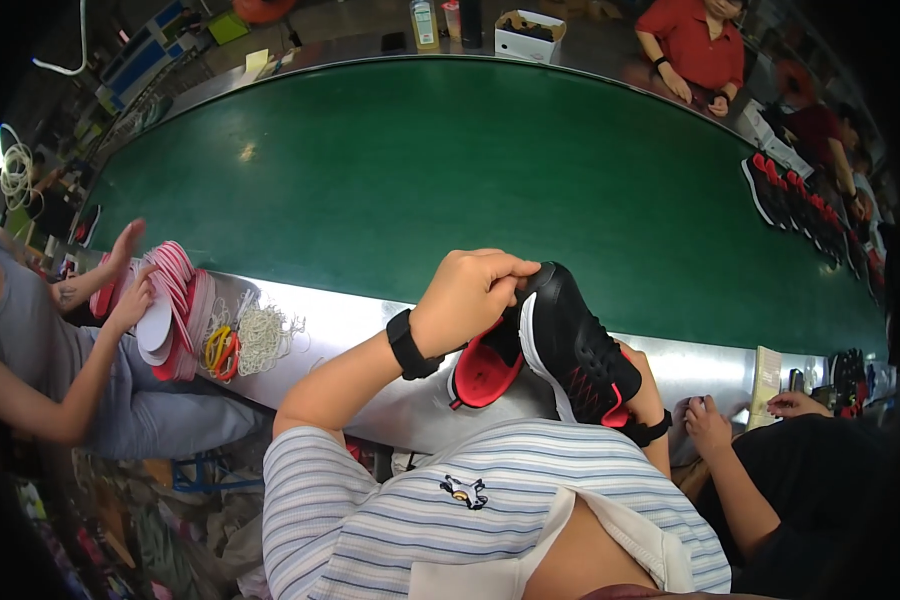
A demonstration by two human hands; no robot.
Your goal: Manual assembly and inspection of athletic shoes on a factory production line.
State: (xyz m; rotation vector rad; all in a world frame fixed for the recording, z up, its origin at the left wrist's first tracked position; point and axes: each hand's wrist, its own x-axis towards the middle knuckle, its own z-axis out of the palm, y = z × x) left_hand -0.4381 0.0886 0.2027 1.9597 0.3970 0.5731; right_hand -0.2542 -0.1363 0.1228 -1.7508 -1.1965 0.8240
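Black shoe (pixel 568 335), white sole, tilted up over near edge of green surface (pixel 420 170). Right hand (pixel 647 388) clamped round heel end; left hand (pixel 467 302) has curled fingers at toe, can't tell if gripping. Second shoe (pixel 490 375), red lining, just beside, under left hand. Leftward: white cords (pixel 263 338), then pink-and-white striped stack (pixel 173 268) by a co-worker's hands (pixel 135 290). Far right: row of black-and-red shoes (pixel 798 207). Far side: white box (pixel 526 46).

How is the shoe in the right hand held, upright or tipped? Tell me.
Tipped. The black shoe is held with its white sole facing left, the left hand at its toe.
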